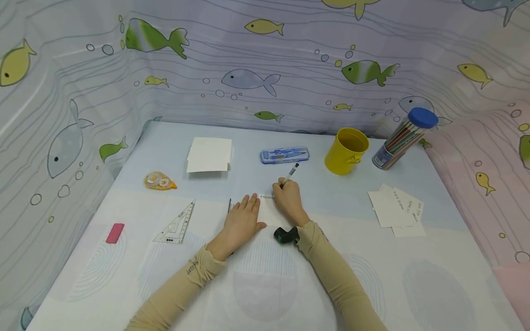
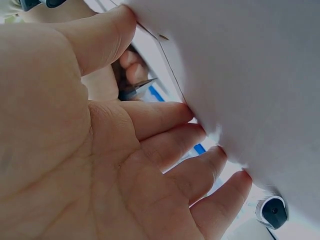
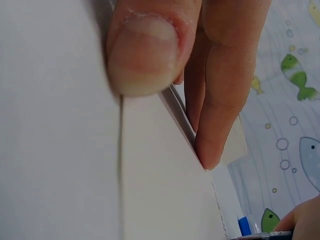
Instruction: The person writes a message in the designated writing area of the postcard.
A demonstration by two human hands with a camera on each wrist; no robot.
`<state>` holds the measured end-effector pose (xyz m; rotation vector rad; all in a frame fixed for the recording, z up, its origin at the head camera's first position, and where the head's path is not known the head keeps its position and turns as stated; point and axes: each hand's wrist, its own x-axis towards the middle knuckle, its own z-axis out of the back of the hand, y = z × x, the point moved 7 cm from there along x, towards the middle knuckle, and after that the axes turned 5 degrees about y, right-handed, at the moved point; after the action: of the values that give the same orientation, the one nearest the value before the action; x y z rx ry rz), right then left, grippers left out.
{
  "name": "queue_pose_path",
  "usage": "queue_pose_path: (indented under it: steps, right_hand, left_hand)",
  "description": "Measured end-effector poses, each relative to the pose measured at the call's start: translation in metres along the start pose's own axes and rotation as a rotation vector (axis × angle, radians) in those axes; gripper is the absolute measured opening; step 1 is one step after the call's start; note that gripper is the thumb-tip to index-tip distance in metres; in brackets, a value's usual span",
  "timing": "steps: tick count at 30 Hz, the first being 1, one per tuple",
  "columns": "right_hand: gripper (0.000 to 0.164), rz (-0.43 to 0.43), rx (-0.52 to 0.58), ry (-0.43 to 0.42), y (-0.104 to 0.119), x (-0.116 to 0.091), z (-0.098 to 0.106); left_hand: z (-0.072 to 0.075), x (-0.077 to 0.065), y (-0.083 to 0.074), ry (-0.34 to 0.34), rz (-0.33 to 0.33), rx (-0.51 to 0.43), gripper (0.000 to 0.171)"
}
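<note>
My right hand [image 1: 291, 200] pinches a gel pen [image 1: 292, 171] with a dark end, slanted over a small white card [image 1: 268, 215]. A row of small dark handwriting [image 1: 265, 196] runs along the card's top edge. My left hand [image 1: 242, 220] lies flat at the card's left side, its fingers straight and thumb apart. In the left wrist view its palm [image 2: 115, 165] faces the camera and its fingertips [image 2: 185, 112] press down at the surface. The right wrist view shows the left thumb [image 3: 145, 55] close up beside the card [image 3: 160, 190], with the pen hand [image 3: 306, 220] at the lower right corner.
Behind the hands are a white card stack [image 1: 210, 155], a blue case [image 1: 284, 155], a yellow cup [image 1: 346, 151] and a pencil tub [image 1: 403, 140]. At left lie a correction tape [image 1: 159, 181], a set square [image 1: 177, 226] and a pink eraser [image 1: 115, 233]. Written cards [image 1: 395, 209] lie right.
</note>
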<state>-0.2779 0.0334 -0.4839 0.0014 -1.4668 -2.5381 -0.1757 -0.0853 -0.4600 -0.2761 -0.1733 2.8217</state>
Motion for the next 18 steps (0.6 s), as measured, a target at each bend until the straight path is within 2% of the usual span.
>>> queue_pose_path:
  steps: [4, 18]
  right_hand:
    - [0.036, -0.013, 0.036, -0.022, -0.0025, -0.0019, 0.0030]
    - [0.036, -0.011, -0.011, -0.012, 0.0014, -0.0021, 0.0029]
  left_hand:
    - [0.0001, -0.0004, -0.0016, 0.007, -0.007, -0.010, 0.074]
    - [0.0025, -0.0006, 0.0003, -0.004, -0.003, -0.005, 0.074]
